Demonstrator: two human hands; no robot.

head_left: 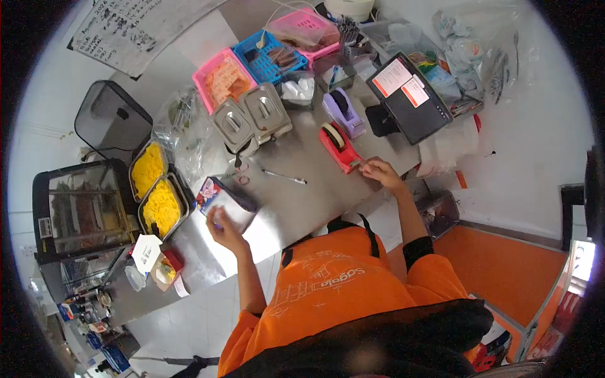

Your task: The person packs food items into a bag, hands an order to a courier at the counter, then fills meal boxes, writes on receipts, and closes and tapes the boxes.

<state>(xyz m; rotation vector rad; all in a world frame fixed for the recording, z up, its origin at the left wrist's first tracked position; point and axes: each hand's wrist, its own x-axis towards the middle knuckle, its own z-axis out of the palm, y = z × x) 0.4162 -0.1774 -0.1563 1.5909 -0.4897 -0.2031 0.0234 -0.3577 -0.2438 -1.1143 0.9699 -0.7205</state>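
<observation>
My right hand is at the cutting end of a red tape dispenser, fingers pinched together on what looks like the free end of its tape. The dispenser carries a roll of pale tape and stands on the steel table. At the table's front, my left hand is curled, with a small purplish-blue bit showing between the fingers; what it is I cannot make out. Just beyond that hand is a box with a pink and blue print. A lilac tape dispenser stands behind the red one.
A pen and scissors lie mid-table. Steel lidded containers, pink and blue baskets line the back. A black tablet stands right. Trays of yellow food and a display case are left.
</observation>
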